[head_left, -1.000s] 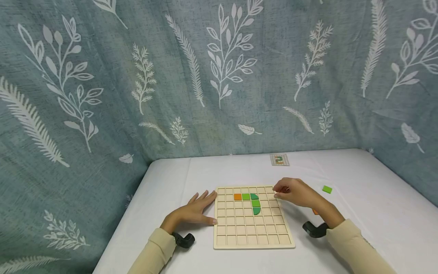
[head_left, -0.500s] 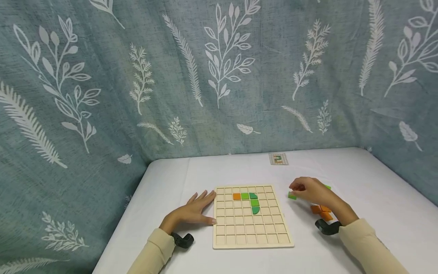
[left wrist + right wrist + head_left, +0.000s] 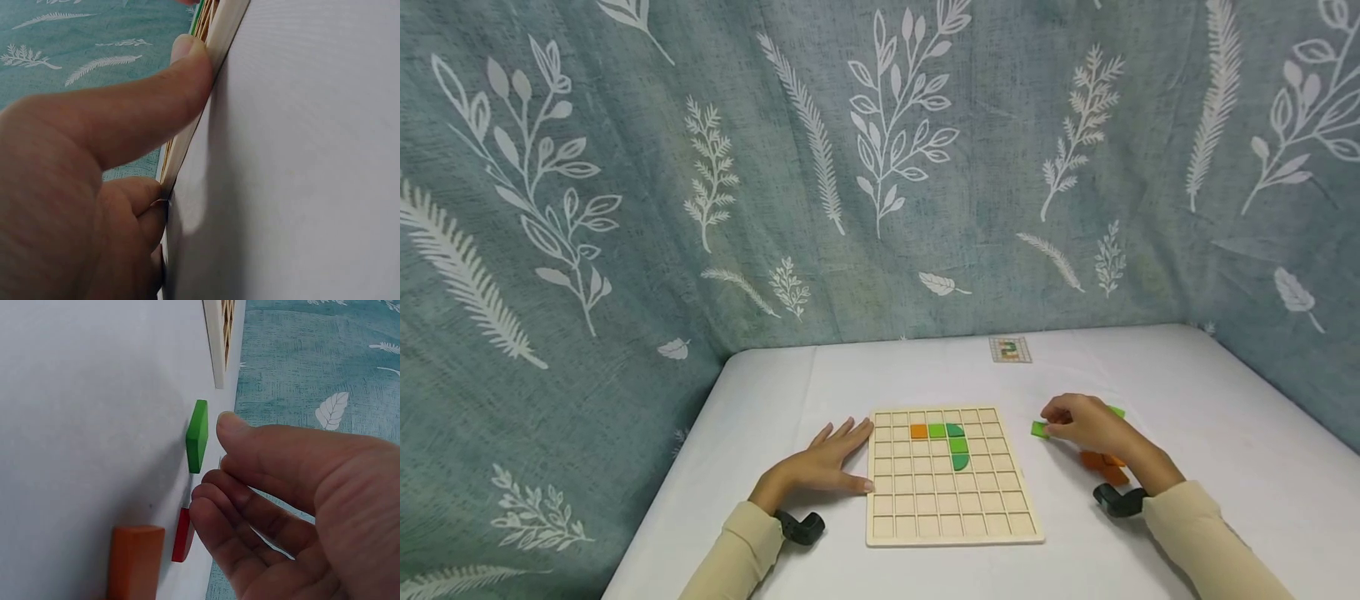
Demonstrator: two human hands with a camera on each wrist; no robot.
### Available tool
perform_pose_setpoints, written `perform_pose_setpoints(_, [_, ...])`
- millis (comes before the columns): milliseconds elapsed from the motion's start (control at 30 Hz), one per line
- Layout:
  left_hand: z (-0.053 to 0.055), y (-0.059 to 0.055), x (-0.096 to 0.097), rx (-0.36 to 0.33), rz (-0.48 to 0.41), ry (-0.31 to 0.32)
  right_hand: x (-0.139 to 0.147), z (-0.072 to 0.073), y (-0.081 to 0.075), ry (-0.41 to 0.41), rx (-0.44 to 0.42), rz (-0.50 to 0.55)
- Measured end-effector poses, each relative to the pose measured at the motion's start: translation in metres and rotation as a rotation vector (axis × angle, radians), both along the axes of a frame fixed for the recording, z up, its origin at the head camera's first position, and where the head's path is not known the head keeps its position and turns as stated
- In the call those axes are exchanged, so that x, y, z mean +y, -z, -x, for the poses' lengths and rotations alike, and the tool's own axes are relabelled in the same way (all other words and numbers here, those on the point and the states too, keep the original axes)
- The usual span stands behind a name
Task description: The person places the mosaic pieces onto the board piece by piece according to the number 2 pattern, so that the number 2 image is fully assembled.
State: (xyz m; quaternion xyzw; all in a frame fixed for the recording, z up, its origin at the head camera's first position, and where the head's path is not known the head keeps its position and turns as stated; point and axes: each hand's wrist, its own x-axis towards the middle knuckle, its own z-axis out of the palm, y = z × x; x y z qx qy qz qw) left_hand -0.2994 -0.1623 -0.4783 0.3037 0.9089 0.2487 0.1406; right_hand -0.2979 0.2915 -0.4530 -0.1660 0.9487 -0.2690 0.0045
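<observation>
My left hand (image 3: 827,462) lies with fingers spread along the left edge of a pale wooden grid board (image 3: 955,504). Its thumb presses on the board's rim in the left wrist view. To the right of the board my right hand (image 3: 1078,421) hovers low, fingers loosely bent and holding nothing. A green square tile (image 3: 197,436) lies flat on the table just in front of the right thumb, apart from it. Beyond the fingertips sits a red piece (image 3: 182,536), partly covered by them. On the board are an orange square (image 3: 919,431), green squares (image 3: 958,445) and dark green rounded pieces (image 3: 960,462).
Several orange pieces (image 3: 1111,475) lie beneath the right wrist. Another green tile (image 3: 1117,411) shows partly behind the right hand. A small pattern card (image 3: 1010,350) rests at the table's back edge, before a leaf-printed curtain (image 3: 880,275).
My right hand has drawn back rightward from the board's upper right edge, uncovering a green tile on the table and orange pieces, then shifted slightly off that tile. My left hand stays put.
</observation>
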Motion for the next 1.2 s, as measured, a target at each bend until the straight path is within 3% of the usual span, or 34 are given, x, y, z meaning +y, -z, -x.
perform_pose_setpoints(367, [0.000,0.000,0.000,0.008,0.006,0.006,-0.002,0.003,0.009,0.014,0.038,-0.031])
perform_pose_setpoints(1200, [0.002,0.002,0.000,0.013,0.013,-0.004,-0.007,0.002,0.013,-0.041,0.118,-0.080])
